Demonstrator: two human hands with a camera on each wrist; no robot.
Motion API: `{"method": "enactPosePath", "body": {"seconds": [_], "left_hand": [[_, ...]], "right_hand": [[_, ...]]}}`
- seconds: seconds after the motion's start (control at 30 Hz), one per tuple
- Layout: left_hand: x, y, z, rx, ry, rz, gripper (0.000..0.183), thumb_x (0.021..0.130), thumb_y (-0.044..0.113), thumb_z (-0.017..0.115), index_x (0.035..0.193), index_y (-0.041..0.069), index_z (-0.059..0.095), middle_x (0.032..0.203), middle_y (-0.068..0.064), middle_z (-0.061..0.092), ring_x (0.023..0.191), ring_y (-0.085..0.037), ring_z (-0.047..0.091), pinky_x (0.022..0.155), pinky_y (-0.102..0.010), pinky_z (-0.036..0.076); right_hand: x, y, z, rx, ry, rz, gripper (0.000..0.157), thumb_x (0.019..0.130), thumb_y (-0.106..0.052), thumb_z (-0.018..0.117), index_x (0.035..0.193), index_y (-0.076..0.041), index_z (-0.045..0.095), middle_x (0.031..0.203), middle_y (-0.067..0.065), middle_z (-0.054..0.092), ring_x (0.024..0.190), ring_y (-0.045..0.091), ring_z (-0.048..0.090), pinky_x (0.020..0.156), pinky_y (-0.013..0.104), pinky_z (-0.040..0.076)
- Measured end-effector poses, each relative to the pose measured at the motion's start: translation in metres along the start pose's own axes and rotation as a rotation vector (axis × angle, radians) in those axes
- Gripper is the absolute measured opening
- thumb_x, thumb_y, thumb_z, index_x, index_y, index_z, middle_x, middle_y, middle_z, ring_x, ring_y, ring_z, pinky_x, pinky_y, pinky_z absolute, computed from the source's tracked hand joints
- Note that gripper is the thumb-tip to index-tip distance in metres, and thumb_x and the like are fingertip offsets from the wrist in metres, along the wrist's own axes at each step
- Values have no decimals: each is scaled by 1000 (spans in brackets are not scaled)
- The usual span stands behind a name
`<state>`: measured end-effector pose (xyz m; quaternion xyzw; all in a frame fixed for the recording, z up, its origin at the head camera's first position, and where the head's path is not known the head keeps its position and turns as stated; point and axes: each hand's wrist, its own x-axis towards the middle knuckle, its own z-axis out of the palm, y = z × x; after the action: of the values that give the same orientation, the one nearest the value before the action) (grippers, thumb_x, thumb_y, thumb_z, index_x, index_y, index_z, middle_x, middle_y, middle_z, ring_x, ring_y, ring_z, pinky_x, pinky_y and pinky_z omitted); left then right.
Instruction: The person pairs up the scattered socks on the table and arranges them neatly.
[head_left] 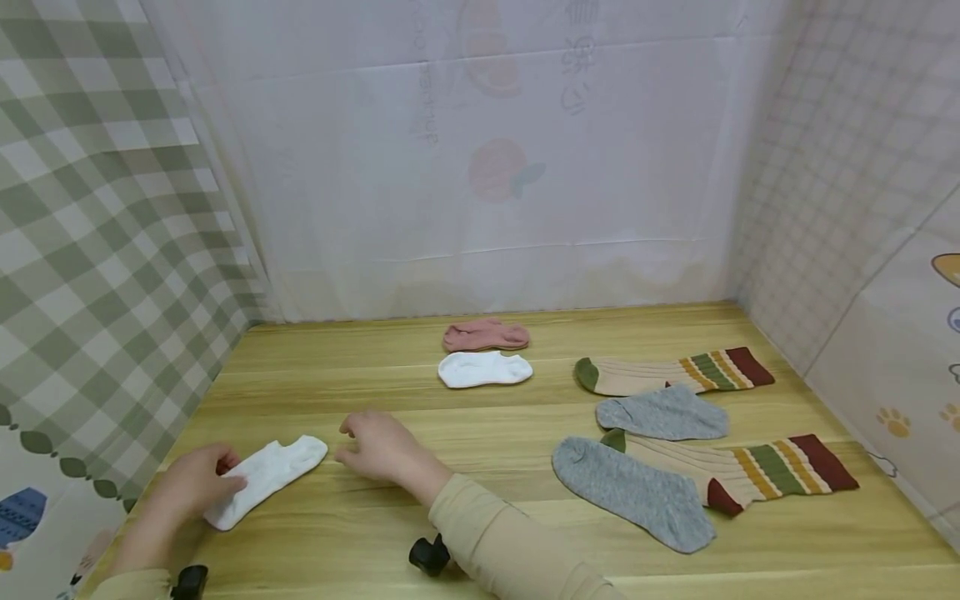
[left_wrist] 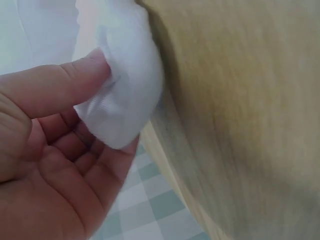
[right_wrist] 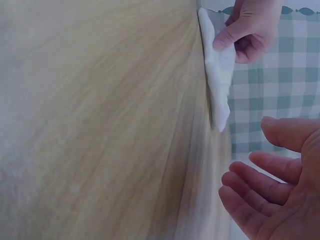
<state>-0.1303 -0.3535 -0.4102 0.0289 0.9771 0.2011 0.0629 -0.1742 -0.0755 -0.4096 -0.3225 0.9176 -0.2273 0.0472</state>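
A white ankle sock (head_left: 272,477) lies flat at the left of the wooden table. My left hand (head_left: 197,481) pinches its near end between thumb and fingers; in the left wrist view the thumb (left_wrist: 85,75) presses on the white fabric (left_wrist: 125,75), with fingers behind it. Just right of the sock's far end, my right hand (head_left: 386,450) hovers with nothing in it. Its fingers (right_wrist: 255,187) are loosely bent and apart from the thumb in the right wrist view, where the sock (right_wrist: 218,75) appears beyond them.
Another white sock (head_left: 485,369) lies at the back middle, in front of a pink sock (head_left: 486,335). On the right are two striped beige socks (head_left: 660,377) and two grey socks (head_left: 633,492), partly overlapping. Cloth walls (head_left: 480,208) enclose the table's back and sides.
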Motion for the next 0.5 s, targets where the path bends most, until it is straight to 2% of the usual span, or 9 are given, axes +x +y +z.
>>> {"method": "enactPosePath", "body": {"seconds": [0.2,0.5], "left_hand": [[-3,8,2,6,69,55,21,83,9,76,81,10,55,74,0,49,67,-18,43,59,-32,37],[-3,20,7,28,165,132,21,81,7,79,83,13,59,75,4,55,68,-15,48,59,-32,41]], "right_hand": [[3,0,6,-6,-18,25,36,93,-34,70,120,-10,67,106,-3,68,98,6,61,84,17,46],[6,1,9,-37,-10,38,38,91,-33,72,120,-8,67,101,-2,68,99,9,62,87,18,45]]}}
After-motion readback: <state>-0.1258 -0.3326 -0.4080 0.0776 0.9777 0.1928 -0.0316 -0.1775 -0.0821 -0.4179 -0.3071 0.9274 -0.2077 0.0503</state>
